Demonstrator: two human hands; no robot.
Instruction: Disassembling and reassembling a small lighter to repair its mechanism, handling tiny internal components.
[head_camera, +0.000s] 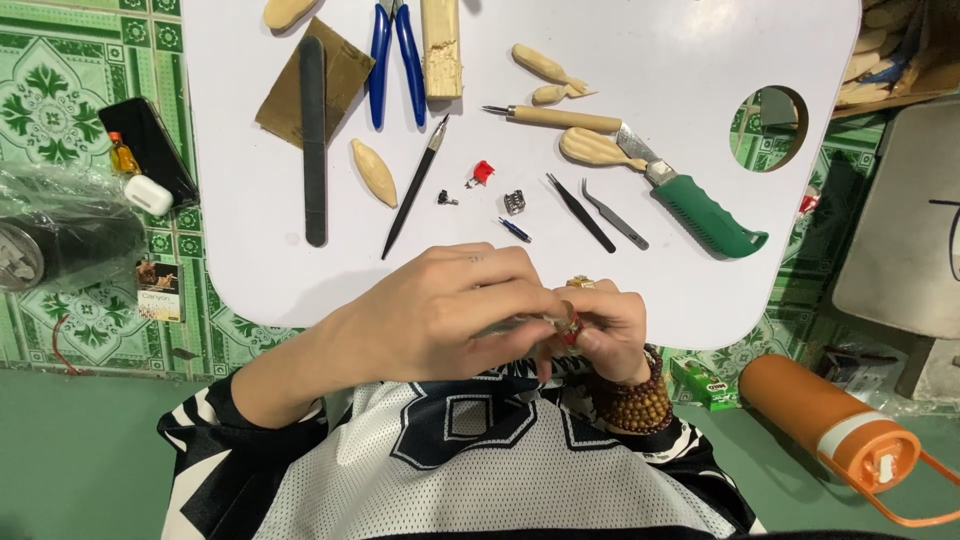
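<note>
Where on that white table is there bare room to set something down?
The white table is bare left of the long black file, and along the right side between the green-handled knife and the round hole. The middle, around the tweezers and blue pliers, is crowded.

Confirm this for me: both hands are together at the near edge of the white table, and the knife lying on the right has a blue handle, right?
Not quite. The head view shows the knife has a green handle; the blue handles belong to the pliers. The left hand and right hand do meet at the white table edge.
</note>
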